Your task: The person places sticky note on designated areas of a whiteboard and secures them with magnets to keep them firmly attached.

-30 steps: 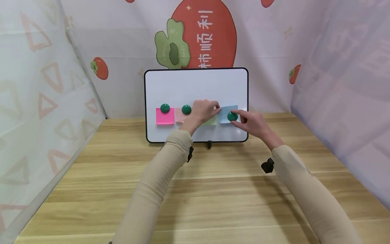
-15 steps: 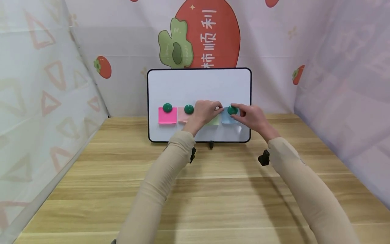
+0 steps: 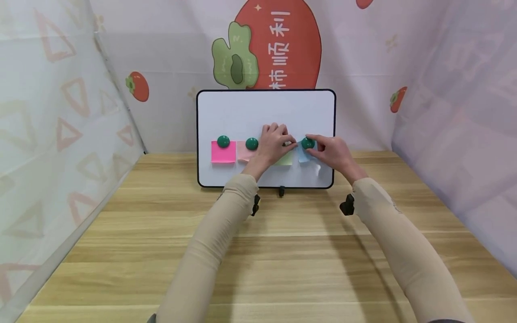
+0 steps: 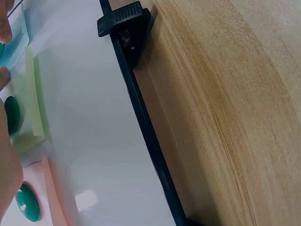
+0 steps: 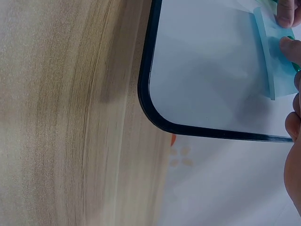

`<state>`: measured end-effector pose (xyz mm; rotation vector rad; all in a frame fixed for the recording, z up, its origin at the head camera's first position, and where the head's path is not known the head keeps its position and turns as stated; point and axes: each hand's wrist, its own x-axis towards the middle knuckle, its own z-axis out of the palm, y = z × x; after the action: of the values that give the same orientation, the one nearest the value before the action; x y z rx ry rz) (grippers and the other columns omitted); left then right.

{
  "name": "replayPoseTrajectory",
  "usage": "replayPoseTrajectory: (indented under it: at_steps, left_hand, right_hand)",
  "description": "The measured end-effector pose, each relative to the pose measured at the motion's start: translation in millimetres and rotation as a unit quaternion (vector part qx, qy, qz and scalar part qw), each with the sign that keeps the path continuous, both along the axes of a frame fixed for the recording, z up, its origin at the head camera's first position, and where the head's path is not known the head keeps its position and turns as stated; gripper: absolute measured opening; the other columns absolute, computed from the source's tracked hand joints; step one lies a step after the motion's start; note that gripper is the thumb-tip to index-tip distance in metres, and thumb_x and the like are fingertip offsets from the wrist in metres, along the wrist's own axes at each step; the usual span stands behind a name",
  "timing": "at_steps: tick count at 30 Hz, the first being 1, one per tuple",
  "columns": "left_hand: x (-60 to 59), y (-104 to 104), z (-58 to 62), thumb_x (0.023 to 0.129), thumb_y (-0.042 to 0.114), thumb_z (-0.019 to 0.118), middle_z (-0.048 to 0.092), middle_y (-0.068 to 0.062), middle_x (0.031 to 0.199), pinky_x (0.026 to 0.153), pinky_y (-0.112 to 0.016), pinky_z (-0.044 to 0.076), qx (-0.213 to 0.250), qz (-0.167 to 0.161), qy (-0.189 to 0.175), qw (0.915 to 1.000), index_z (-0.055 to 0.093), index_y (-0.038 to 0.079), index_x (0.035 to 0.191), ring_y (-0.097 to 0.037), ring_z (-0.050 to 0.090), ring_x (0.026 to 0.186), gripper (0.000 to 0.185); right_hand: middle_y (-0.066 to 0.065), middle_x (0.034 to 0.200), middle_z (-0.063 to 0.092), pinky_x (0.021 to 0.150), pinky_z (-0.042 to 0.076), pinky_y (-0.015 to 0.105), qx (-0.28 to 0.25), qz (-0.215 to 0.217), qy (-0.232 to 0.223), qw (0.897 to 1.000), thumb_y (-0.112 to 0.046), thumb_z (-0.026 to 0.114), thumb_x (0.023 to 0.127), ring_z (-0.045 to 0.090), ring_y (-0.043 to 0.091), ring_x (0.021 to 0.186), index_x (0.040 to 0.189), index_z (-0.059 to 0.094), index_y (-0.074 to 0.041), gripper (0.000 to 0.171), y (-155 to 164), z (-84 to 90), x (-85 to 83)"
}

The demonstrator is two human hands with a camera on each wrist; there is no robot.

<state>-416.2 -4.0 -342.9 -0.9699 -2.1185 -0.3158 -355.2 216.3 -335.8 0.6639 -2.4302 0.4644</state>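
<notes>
A blue sticky note (image 3: pixel 304 154) lies on the whiteboard (image 3: pixel 262 110), its free edge curling outward in the right wrist view. My right hand (image 3: pixel 335 151) pinches a round green magnet (image 3: pixel 308 143) between thumb and index finger at the note's upper part. At the note's upper left corner, my left hand (image 3: pixel 274 146) pinches the paper with thumb and index finger, the other fingers raised. Behind this hand is a pale green sticky note (image 3: pixel 286 159) with its own green magnet (image 4: pixel 12 115). Farther left hang a light pink note (image 3: pixel 244 154) and a bright pink note (image 3: pixel 223 153), each under a green magnet.
The whiteboard stands upright at the back of the wooden table (image 3: pixel 278 264), with a black clip foot (image 3: pixel 281 191) at its lower edge. A patterned fabric backdrop (image 3: pixel 169 112) rises behind it, and fabric walls flank both sides.
My right hand has slid the green magnet upward on the blue note. My left hand stays at the note's corner, its other fingers now lifted. The head view has shifted slightly.
</notes>
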Motion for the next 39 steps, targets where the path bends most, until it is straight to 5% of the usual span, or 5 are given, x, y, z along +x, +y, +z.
replayPoseTrajectory:
  at_steps: [13, 39]
  left_hand:
    - [-4.3, 0, 8.9, 0.096, 0.038, 0.065, 0.06, 0.0, 0.1, 0.086, -0.037, 0.036, -0.033, -0.018, 0.01, 0.9992, 0.077, 0.022, 0.102, -0.02, 0.051, 0.093, 0.021]
    - [5.7, 6, 12.8, 0.099, 0.04, 0.059, 0.062, 0.003, 0.103, 0.086, -0.036, 0.038, -0.067, 0.05, -0.001, 0.9965, 0.071, 0.027, 0.112, -0.019, 0.054, 0.095, 0.021]
  right_hand:
    - [0.006, 0.065, 0.054, 0.054, 0.032, 0.024, 0.011, -0.008, 0.008, 1.0, -0.017, 0.077, 0.088, 0.043, 0.016, 0.057, 0.13, 0.065, -0.007, 0.045, -2, 9.4, -4.4]
    - [0.007, 0.07, 0.055, 0.057, 0.034, 0.028, 0.042, -0.027, -0.039, 0.998, -0.018, 0.073, 0.092, 0.045, 0.019, 0.061, 0.134, 0.062, -0.01, 0.045, 0, 15.8, -6.8]
